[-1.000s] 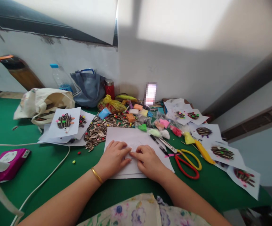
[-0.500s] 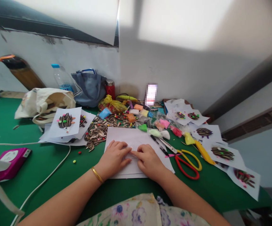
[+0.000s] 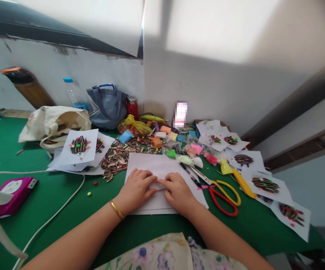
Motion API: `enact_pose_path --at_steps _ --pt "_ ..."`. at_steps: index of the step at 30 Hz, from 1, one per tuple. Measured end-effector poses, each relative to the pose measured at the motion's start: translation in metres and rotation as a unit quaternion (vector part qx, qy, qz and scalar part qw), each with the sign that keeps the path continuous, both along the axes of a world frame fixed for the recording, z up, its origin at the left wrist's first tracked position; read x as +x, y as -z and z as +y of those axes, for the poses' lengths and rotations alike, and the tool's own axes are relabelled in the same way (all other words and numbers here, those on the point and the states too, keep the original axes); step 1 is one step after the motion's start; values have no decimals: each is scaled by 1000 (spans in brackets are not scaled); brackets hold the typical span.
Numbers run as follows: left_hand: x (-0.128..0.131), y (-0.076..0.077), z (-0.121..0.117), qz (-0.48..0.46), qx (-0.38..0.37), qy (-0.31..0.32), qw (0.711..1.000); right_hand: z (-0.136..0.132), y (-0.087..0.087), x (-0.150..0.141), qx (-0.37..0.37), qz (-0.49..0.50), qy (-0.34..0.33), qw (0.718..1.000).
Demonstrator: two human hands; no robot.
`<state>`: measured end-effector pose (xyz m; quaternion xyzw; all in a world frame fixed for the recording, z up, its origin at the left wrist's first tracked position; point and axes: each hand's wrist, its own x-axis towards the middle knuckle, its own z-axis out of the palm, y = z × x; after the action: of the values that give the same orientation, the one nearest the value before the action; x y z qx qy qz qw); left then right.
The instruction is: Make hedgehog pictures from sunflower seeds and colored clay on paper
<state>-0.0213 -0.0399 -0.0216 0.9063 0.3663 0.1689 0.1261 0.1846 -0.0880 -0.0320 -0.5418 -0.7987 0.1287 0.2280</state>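
Note:
A stack of white paper sheets (image 3: 144,161) lies in front of me on the green table. My left hand (image 3: 138,189) rests on it, fingers laid out and thumb apart. From the other side, my right hand (image 3: 176,189) reaches in with its index finger stretched and the other fingers curled. Both index fingertips nearly meet over the top sheet; whether anything small is under them cannot be made out. Right of the sheets lie a black pen (image 3: 190,174) and scissors (image 3: 224,202) with red and yellow handles. A heap of sunflower seeds (image 3: 116,159) spreads beyond the left hand.
Bagged coloured clay (image 3: 186,160) lies behind the paper. Seed hedgehog pictures stand on sheets at left (image 3: 79,146) and right (image 3: 265,185). A yellow cutter knife (image 3: 244,183), cloth bags (image 3: 107,107), a lit phone (image 3: 181,114), a white cable (image 3: 58,212) and a magenta box (image 3: 10,195) surround them.
The hands stay almost in place on the paper, fingertips close together. The whole view has shifted very slightly; nothing is visibly picked up or let go.

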Motion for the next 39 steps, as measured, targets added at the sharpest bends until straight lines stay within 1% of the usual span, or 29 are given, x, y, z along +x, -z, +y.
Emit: enact_pose_path --at_steps 3,6,10,16,19,23,30,34,39 --pt "2 3 1 -9 4 -18 1000 4 4 9 15 24 17 999" --pt "5 4 3 -9 2 -34 999 5 7 11 9 22 9 1000" --pt "11 4 7 -10 -3 -57 998 2 5 7 3 4 4 1000" --pt "14 7 11 -11 -12 -86 996 0 3 2 -8 -46 15 999" --pt "15 8 13 -15 -20 -92 995 0 4 3 -4 -46 20 999" --pt "13 8 15 -23 -39 -90 995 -1 4 4 0 -37 14 999" --pt "7 13 21 -51 -55 -67 995 -3 1 -1 -1 -97 10 995" --pt "3 14 21 -64 -73 -58 994 -4 0 -2 0 -97 5 995" --pt "2 14 21 -68 -77 -59 993 -4 0 -4 0 -102 -5 995"
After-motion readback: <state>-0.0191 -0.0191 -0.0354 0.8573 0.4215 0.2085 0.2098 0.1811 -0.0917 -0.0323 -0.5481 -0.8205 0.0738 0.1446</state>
